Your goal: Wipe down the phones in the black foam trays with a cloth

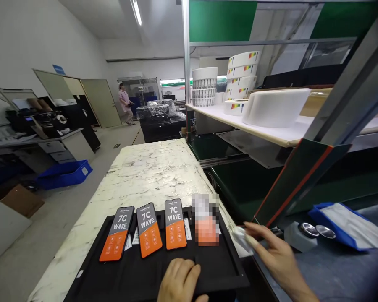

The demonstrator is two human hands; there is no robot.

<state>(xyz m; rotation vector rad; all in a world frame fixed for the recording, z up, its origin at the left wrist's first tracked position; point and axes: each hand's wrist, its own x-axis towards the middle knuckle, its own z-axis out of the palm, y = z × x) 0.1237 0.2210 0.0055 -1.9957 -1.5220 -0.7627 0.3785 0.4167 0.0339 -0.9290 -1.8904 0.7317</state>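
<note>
Closest of all, the left hand (178,280) rests with curled fingers over the near side of a black tray (130,279); whether it grips anything, I cannot tell. Inside that tray four phones lie face up in a loose row: a leftmost phone (117,235), a second phone (149,230), a third phone (175,224) and, at the right, a pixelated phone (207,222). The first three have grey-and-orange fronts reading "7C WAVE", and white labels (187,229) peek out beside them. Just beside the tray's right side, the right hand (250,241) pinches a blurred white piece (241,239) between thumb and fingers. Further right, a blue container (318,213) holds white, sheet-like material. The tray sits on a cream, crackled desk (154,167) stretching away. Beyond the right hand, a white shelf (271,135) carries a big white roll (275,108) and stacked label rolls (242,73). Over on the floor at left stand a blue bin (64,174) and an open cardboard box (23,203). Farther off, plastic wrap covers a dark stack (160,121), and a person (124,102) in pink is near a doorway
</note>
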